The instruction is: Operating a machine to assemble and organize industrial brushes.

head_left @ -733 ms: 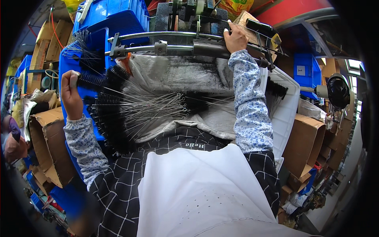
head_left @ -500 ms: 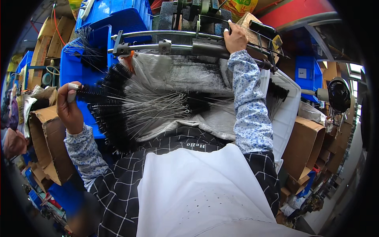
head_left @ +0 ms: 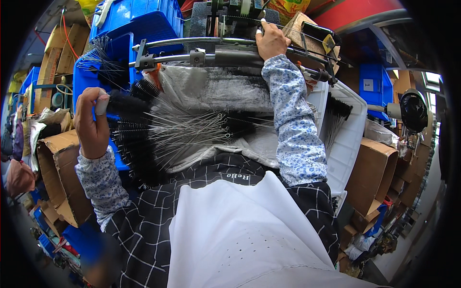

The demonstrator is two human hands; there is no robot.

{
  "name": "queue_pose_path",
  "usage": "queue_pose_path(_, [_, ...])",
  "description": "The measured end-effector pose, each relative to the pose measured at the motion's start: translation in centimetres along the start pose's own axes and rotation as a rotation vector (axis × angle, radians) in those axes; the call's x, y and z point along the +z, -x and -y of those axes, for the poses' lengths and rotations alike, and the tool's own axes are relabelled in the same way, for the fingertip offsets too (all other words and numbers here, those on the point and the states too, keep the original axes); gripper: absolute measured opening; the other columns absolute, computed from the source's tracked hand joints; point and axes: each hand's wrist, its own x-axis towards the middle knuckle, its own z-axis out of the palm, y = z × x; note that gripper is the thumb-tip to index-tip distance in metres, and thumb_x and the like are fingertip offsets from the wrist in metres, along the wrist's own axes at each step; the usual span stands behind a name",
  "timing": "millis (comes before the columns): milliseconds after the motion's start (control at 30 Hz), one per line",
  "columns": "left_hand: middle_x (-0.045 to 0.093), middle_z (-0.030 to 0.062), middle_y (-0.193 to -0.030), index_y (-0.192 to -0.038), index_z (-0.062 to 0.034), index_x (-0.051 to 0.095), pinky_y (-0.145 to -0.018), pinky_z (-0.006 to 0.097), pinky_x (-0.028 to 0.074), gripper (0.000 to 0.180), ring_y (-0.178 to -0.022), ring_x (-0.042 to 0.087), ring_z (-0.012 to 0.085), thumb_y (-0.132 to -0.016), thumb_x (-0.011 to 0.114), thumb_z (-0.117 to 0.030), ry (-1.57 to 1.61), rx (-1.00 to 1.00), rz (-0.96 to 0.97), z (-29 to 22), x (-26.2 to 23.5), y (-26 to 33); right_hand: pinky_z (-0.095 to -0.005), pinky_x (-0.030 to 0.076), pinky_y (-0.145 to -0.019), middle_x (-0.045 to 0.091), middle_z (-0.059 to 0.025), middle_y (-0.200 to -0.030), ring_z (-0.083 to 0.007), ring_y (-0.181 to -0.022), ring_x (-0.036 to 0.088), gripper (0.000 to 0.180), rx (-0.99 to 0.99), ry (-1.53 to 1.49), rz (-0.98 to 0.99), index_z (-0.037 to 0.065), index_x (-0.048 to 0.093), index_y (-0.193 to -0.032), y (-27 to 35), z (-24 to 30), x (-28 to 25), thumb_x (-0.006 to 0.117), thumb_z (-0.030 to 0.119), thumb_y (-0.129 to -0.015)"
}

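Raised at the left, my left hand pinches a black wire brush by its bristled end, with white tape on a finger; the bristles are blurred. Below it a bundle of black brushes with thin metal stems fans across my lap, looped ends toward the middle. My right hand is curled over the metal rails of a machine, beside a dark sliding sleeve. A thin twisted wire runs close to its taped fingertips; whether they touch it I cannot tell.
Blue bins stand at the back left, one holding wire stems. A white crate with more black brushes is at my right. Cardboard boxes flank both sides. Grey cloth lies under the rails.
My right hand has moved left along the rails, and the dark sleeve has shifted left with it. My left hand has moved slightly right and turned, still with the brush.
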Motion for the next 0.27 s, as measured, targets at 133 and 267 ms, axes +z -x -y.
queue_pose_path(133, [0.053,0.0054,-0.085,-0.094,-0.0016,0.05,-0.074,0.024,0.039,0.014,-0.079,0.048,0.0111,-0.088,0.041,-0.011,0.015,-0.385,-0.15,4.7,-0.4,4.5,-0.0376,0.04,-0.08,0.057,-0.0083,-0.102,-0.0241,-0.09,0.055,0.036,-0.061,-0.028,-0.108,0.01,0.055,-0.107,-0.7,-4.6,-0.1,0.054,0.025,-0.074])
queue_pose_path(267, [0.055,0.0056,-0.09,-0.095,-0.004,0.051,-0.079,0.024,0.039,0.014,-0.083,0.049,0.0117,-0.088,0.041,-0.012,0.242,-0.416,-0.303,6.2,-0.2,6.9,-0.0376,0.037,-0.089,0.054,-0.0127,-0.108,-0.0189,-0.097,0.054,0.041,0.07,-0.454,0.313,0.012,0.052,-0.113,-3.3,-8.9,-0.9,0.054,0.032,-0.076])
